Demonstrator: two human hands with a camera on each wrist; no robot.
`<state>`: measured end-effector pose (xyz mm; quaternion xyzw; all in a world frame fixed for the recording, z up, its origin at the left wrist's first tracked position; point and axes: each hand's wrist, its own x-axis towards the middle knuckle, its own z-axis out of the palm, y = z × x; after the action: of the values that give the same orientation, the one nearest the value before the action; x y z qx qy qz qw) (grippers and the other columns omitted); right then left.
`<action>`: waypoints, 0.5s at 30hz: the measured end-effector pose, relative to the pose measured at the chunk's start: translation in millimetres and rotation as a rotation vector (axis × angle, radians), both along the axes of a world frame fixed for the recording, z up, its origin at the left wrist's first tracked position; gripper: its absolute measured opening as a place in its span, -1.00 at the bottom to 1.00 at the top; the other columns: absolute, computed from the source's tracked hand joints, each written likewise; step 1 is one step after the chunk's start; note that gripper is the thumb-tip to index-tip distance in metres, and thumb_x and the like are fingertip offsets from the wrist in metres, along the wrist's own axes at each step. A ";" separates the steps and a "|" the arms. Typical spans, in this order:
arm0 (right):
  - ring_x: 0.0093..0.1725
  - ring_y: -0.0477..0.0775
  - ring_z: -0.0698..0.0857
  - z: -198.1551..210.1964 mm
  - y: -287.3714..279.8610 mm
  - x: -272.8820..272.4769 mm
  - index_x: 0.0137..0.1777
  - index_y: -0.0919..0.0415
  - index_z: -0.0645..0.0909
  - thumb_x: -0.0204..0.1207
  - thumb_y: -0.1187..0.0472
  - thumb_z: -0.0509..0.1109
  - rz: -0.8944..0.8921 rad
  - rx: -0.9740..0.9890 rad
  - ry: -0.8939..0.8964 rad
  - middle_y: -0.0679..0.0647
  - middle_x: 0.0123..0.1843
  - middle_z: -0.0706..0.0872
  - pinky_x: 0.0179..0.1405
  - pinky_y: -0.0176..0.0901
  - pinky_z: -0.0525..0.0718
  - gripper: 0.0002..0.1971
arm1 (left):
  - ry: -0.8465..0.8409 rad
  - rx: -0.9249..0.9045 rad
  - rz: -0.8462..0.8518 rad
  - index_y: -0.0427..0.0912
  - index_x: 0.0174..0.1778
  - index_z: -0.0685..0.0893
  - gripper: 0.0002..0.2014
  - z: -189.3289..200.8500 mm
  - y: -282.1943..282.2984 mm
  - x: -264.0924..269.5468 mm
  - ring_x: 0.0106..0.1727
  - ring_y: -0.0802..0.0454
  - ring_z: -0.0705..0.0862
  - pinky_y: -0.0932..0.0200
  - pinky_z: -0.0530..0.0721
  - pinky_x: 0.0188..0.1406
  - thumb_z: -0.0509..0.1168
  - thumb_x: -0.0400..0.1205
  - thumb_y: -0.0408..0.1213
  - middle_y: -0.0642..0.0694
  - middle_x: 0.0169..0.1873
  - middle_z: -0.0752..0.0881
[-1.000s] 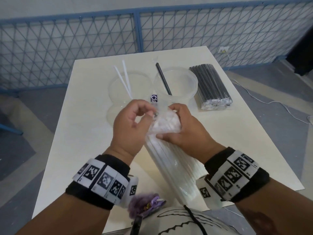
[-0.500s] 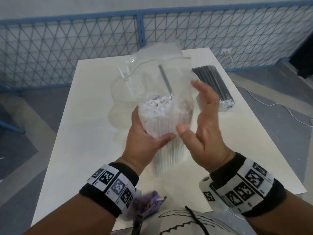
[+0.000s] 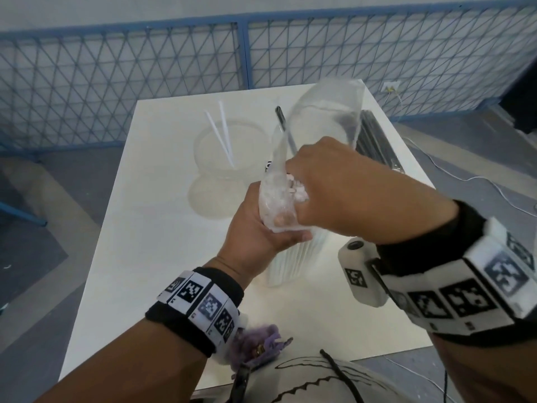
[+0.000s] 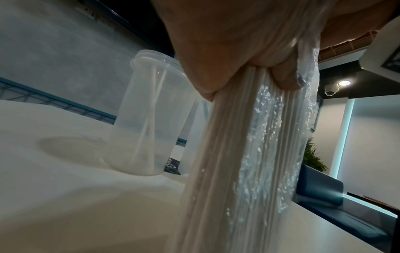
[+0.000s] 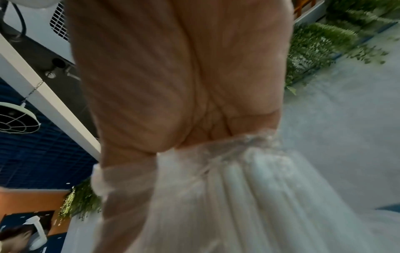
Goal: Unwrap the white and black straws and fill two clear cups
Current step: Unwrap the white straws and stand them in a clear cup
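A bundle of white straws (image 3: 290, 263) stands upright on the table in its clear bag (image 3: 328, 112), whose loose open top rises behind my hands. My left hand (image 3: 261, 225) grips the bundle (image 4: 238, 154) around its upper part. From above, my right hand (image 3: 319, 181) reaches into the bag's mouth with fingers curled on the straw ends; the fingertips are hidden. Beyond, a clear cup (image 3: 200, 158) holds two white straws (image 3: 220, 132). A black straw (image 3: 282, 117) leans in a second cup, mostly hidden by the bag.
A wrapped pack of black straws (image 3: 374, 141) lies at the table's right edge behind the bag. The white table (image 3: 145, 228) is bare on the left and in front. A blue mesh fence (image 3: 116, 82) runs behind it.
The bag top was pulled open and the bundle stood upright. My right hand, open beside the bag half a second ago, has moved over it and into its mouth.
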<state>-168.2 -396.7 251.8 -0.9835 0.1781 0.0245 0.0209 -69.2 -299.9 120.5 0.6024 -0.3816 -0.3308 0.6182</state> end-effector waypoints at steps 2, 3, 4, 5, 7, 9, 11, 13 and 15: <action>-0.10 0.04 0.40 -7.0 1.8 5.5 -0.12 0.01 0.42 0.47 -0.05 0.33 0.018 -0.025 0.009 -0.10 -0.27 0.47 -0.03 -0.12 0.38 -0.81 | 0.040 0.034 0.041 0.15 0.29 0.59 -0.21 -1.5 2.3 -0.1 0.30 -0.08 0.76 -0.37 0.73 0.29 0.73 0.21 -0.43 -0.06 0.22 0.78; -0.09 0.03 0.37 -9.5 2.3 8.1 -0.12 0.01 0.39 0.46 -0.03 0.33 0.007 -0.042 0.020 -0.10 -0.26 0.47 -0.01 -0.10 0.36 -0.81 | 0.053 0.046 0.046 0.02 0.36 0.53 -0.16 -4.0 3.5 0.4 0.32 -0.12 0.75 -0.38 0.73 0.28 0.74 0.21 -0.42 -0.14 0.26 0.76; -0.05 0.04 0.38 -11.1 2.6 10.6 -0.12 0.01 0.40 0.45 -0.04 0.32 -0.008 -0.062 0.035 -0.10 -0.24 0.51 0.01 -0.09 0.32 -0.81 | 0.060 0.050 0.043 -0.08 0.42 0.48 -0.12 -8.2 4.2 2.0 0.34 -0.15 0.74 -0.36 0.73 0.29 0.75 0.22 -0.44 -0.20 0.28 0.74; -0.02 0.04 0.39 -12.5 1.3 12.4 -0.11 0.03 0.44 0.44 -0.05 0.32 -0.014 -0.074 0.043 -0.09 -0.20 0.55 0.04 -0.06 0.30 -0.80 | 0.060 0.057 0.039 -0.14 0.47 0.46 -0.08 -11.4 4.0 3.9 0.37 -0.17 0.72 -0.35 0.72 0.31 0.76 0.22 -0.44 -0.23 0.30 0.73; -0.01 0.02 0.38 -12.8 -0.9 14.9 -0.03 0.02 0.60 0.46 -0.03 0.28 -0.008 -0.087 0.031 -0.11 -0.15 0.63 0.13 -0.01 0.27 -0.81 | 0.056 0.088 0.028 -0.23 0.55 0.43 0.01 -14.5 1.4 7.7 0.42 -0.25 0.69 -0.39 0.67 0.37 0.81 0.20 -0.34 -0.27 0.35 0.71; -0.03 0.01 0.33 -15.5 -4.0 17.1 0.07 -0.06 0.66 0.48 0.04 0.25 0.005 -0.088 0.036 -0.12 -0.13 0.67 0.14 -0.02 0.21 -0.77 | 0.036 0.104 0.029 -0.23 0.58 0.42 0.07 -13.5 1.2 9.4 0.47 -0.30 0.64 -0.39 0.61 0.43 0.83 0.19 -0.19 -0.27 0.40 0.68; -0.05 0.01 0.34 -16.3 -5.4 20.7 0.08 -0.06 0.66 0.50 0.06 0.24 0.024 -0.098 0.032 -0.12 -0.15 0.67 0.06 -0.05 0.12 -0.78 | 0.021 0.121 0.039 -0.20 0.55 0.44 0.05 -12.4 3.3 12.4 0.46 -0.25 0.65 -0.36 0.61 0.44 0.83 0.18 -0.13 -0.22 0.39 0.70; -0.07 0.03 0.40 -12.8 -7.2 22.9 0.12 -0.06 0.64 0.55 -0.01 0.25 0.033 -0.101 0.001 -0.13 -0.13 0.67 0.07 -0.06 0.14 -0.77 | -0.032 0.128 0.050 -0.21 0.50 0.49 0.00 -13.0 4.7 15.5 0.41 -0.17 0.69 -0.32 0.65 0.40 0.82 0.17 -0.13 -0.17 0.33 0.74; 0.05 0.09 0.56 -4.1 -9.7 23.5 0.32 -0.01 0.60 0.58 -0.11 0.31 0.029 -0.040 -0.022 -0.06 0.03 0.70 0.19 -0.05 0.28 -0.63 | -0.027 0.120 0.054 -0.18 0.46 0.51 -0.02 -12.3 6.5 17.2 0.37 -0.12 0.72 -0.30 0.70 0.34 0.82 0.15 -0.16 -0.14 0.28 0.76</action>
<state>-144.7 -406.4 247.7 -0.9864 0.1640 0.0104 0.0030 -52.0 -293.4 108.2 0.6530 -0.3530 -0.3279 0.5843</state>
